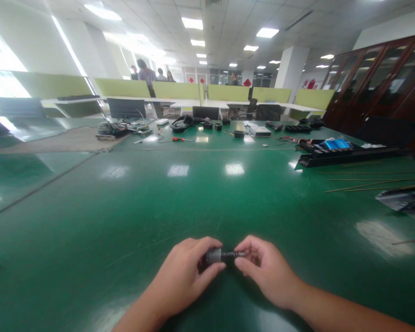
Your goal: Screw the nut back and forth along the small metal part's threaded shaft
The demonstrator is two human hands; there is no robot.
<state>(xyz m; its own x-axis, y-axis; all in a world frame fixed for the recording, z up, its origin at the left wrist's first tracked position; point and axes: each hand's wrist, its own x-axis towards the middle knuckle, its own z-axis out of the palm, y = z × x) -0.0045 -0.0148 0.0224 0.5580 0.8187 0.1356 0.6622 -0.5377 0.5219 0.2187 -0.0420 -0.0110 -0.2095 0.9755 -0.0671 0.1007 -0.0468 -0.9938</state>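
Observation:
A small grey metal cylinder (214, 256), motor-like in shape, lies sideways in my left hand (188, 267), with thumb and fingers wrapped around it. From its right end a thin dark shaft (228, 254) sticks out toward my right hand (264, 269). The thumb and fingertips of that hand pinch the shaft's far end, where a darker, thicker piece shows; its exact kind is too small to make out. Both hands are just above the green tabletop (141, 207), close to the near side. My fingers hide the cylinder's left end.
Across the back of the table lie a red-handled screwdriver (178, 139), small black boxes (239, 134), a white box (260, 131) and a heap of electronic parts (114, 128). At right are a long black tray (352, 156) and thin rods (370, 179). Several people stand beyond green partitions.

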